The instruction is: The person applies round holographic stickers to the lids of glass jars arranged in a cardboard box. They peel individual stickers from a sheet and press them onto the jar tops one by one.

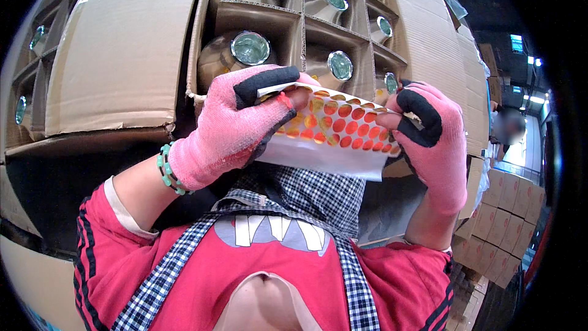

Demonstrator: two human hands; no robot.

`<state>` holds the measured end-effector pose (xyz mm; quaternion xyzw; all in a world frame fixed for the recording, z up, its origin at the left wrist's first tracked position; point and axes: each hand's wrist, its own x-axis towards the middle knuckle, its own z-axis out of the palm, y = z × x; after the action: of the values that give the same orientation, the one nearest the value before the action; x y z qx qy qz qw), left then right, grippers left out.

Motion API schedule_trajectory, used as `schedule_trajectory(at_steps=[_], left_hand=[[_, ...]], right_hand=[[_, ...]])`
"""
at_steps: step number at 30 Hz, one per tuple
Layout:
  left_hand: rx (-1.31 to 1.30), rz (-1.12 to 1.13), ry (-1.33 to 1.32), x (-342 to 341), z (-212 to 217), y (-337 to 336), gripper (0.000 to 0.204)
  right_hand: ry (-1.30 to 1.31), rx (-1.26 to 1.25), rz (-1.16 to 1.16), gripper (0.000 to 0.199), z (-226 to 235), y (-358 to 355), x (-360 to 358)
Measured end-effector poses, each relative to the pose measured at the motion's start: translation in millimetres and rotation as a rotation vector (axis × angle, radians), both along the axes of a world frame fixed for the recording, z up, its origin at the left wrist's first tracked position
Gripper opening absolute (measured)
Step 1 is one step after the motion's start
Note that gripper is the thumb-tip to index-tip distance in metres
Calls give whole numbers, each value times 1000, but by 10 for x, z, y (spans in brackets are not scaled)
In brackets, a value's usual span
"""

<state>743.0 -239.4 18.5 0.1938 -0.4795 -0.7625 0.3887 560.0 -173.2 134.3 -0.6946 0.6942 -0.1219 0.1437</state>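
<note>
Both hands clamp a glossy white sticker sheet (334,125) held up close, mid-frame, just in front of the open cardboard carton (422,43): left hand (236,125) in a pink knit fingerless glove pinches its left edge to keep it flat, right hand (432,141), gloved alike, grips the right edge with bare fingertips (389,121) on a round orange dot, likely picking at it. Behind, corrugated dividers (303,21) keep brown bottles (236,55) with shiny round caps apart; more stacked boxes (508,208) sit far right.

Sticker sheet (334,125) ends under gloves.
</note>
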Motion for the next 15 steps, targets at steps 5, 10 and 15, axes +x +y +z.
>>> schedule_trajectory(at_steps=[5, 10, 15], left_hand=[[-76, 31, 87, 18, -22, 6, 15], [47, 50, 85, 39, -5, 9, 16], [13, 56, -18, 59, 29, -10, 18]], right_hand=[[-116, -91, -7, 17, -35, 42, -39], [194, -279, 192, 20, 21, -64, 62], [217, -304, 271, 17, -5, -77, 65]])
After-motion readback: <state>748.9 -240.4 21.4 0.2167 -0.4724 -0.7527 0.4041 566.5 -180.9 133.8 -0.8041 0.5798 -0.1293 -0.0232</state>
